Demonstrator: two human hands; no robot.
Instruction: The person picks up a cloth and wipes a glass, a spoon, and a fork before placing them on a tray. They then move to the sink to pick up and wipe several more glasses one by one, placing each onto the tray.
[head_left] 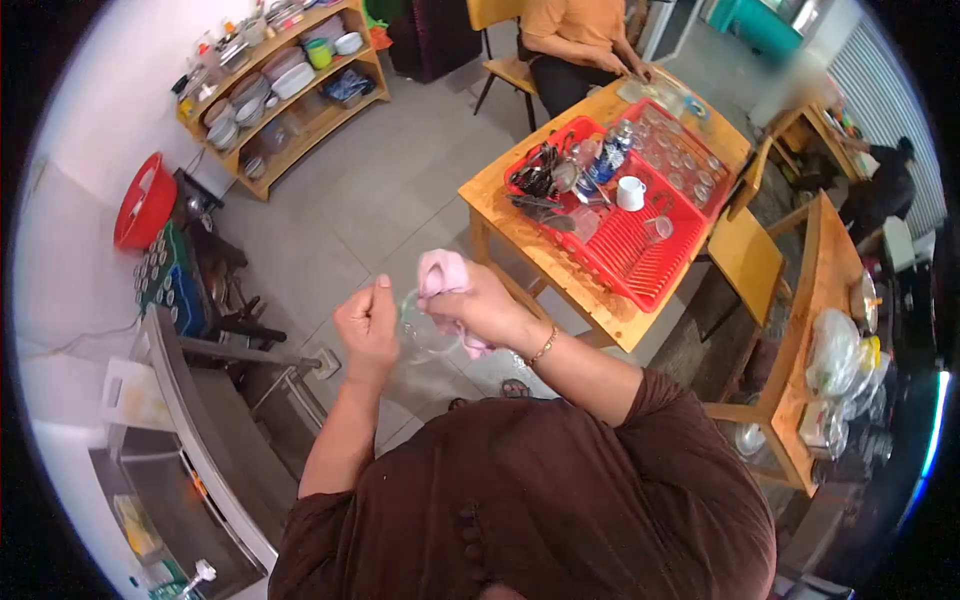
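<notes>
My left hand (367,325) grips the rim of a clear drinking glass (420,332) held at chest height. My right hand (478,305) holds a pink cloth (445,272) bunched against the glass and partly pushed into it. Both hands meet over the grey floor, just in front of my brown-sleeved body. The lower part of the cloth hangs under my right palm.
A wooden table (500,215) ahead carries red dish racks (640,250) with glasses, a white mug (630,192) and utensils. A person in orange sits at its far end. A steel sink counter (190,440) lies left, shelves with dishes (285,85) far left.
</notes>
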